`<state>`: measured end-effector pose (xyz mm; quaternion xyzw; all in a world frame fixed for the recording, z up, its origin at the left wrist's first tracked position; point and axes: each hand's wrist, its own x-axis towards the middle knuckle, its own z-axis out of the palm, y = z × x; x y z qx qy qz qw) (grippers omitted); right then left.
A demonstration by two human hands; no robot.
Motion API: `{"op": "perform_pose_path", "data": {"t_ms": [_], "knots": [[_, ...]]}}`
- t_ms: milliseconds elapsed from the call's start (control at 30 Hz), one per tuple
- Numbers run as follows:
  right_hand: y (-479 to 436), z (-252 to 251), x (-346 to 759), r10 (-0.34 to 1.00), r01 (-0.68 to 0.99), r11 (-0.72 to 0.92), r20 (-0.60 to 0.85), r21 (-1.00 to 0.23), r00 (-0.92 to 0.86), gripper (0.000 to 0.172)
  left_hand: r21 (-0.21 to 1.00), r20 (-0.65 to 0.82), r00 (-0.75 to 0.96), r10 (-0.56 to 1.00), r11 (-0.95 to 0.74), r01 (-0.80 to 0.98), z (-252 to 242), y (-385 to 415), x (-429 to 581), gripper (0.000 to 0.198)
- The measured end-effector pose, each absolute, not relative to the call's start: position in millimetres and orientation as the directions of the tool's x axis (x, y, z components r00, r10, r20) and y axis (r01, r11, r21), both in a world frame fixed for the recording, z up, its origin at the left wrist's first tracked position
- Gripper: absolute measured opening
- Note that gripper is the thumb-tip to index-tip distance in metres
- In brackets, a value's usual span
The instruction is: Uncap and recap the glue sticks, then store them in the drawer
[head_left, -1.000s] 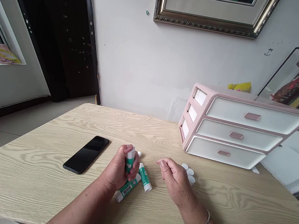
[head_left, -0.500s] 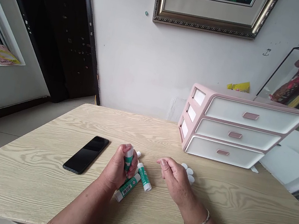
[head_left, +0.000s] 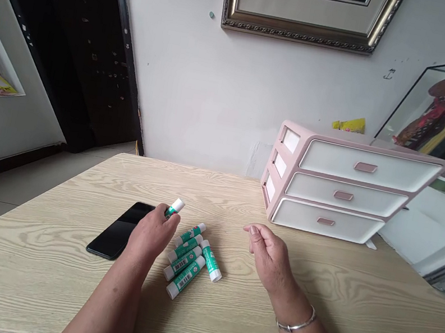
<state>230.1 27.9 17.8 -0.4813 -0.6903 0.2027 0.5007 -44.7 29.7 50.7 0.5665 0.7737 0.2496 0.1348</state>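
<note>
Glue stick is gripped in the closed left hand, white cap up, over the phone's right end on the surface. A firm hold low on the barrel seems best, clear of the loose sticks beside it. Further right, the right hand hovers empty and half-open, short of the drawers.

A black phone lies screen up on the wooden table, toward its left edge. A pink and white chest of three drawers stands near the far right corner, every drawer closed. Behind it a yellow packet sits by the wall. A gilt-framed picture hangs above the table's far edge.
</note>
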Motion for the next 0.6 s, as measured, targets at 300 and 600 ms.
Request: {"op": "perform_pose_path", "data": {"t_ms": [300,600], "knots": [[34.2,31.8,247.9,0.847,0.475,0.334,0.480,-0.814,0.228,0.047,0.189,-0.009,-0.289,0.957,0.286,0.939,38.6,30.9,-54.7,0.033],[36.0,28.0,246.1,0.855,0.478,0.343,0.479,-0.809,0.196,0.046,0.137,-0.042,-0.310,0.950,0.313,0.940,30.3,32.1,-61.1,0.035]]}}
